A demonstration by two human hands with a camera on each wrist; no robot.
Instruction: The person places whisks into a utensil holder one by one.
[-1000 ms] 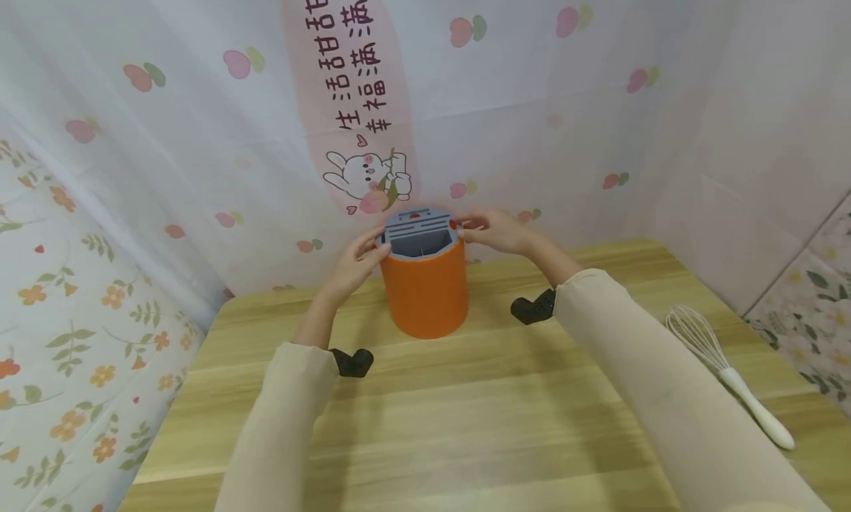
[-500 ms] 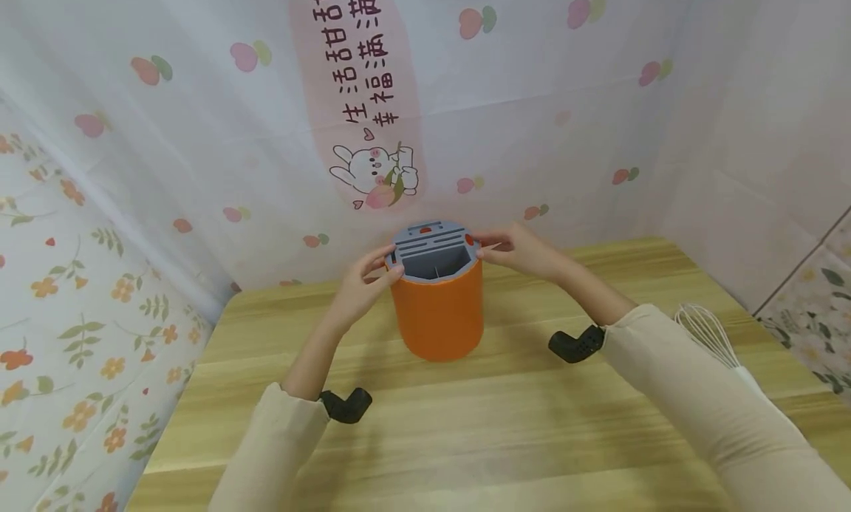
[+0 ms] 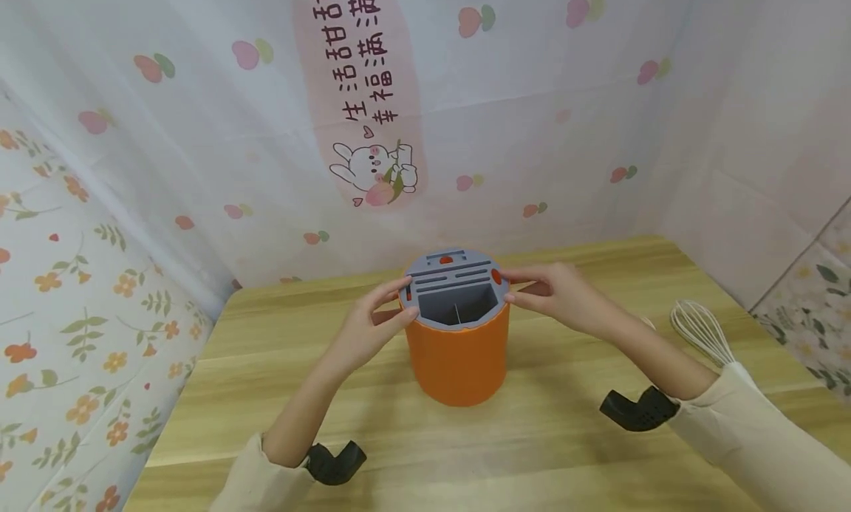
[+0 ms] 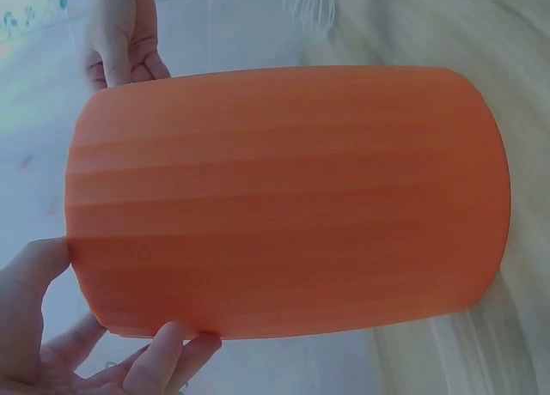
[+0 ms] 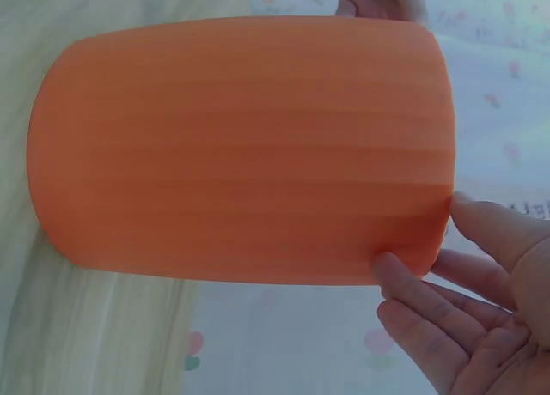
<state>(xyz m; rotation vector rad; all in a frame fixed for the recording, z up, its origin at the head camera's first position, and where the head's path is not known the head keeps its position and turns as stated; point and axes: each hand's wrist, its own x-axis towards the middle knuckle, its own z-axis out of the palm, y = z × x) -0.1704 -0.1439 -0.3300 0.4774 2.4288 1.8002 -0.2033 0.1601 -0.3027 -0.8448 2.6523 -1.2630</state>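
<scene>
An orange round knife holder stands upright on the wooden table, its grey slotted top facing up. The top has narrow slots and a divided deep compartment at the front. My left hand grips the rim on the left side, thumb toward the front and fingers farther back. On the opposite side my right hand holds the rim in the same manner. Both wrist views are mostly filled by the ribbed orange wall, with left fingertips and right fingertips at its top end.
A whisk with a white handle lies at the right of the table, partly behind the right sleeve. A printed curtain hangs behind the table's back edge. Black devices are worn on both wrists.
Both hands have brought the knife holder from near the back curtain toward the front and slightly right. Their grip on its rim stays the same. The head view has shifted a little.
</scene>
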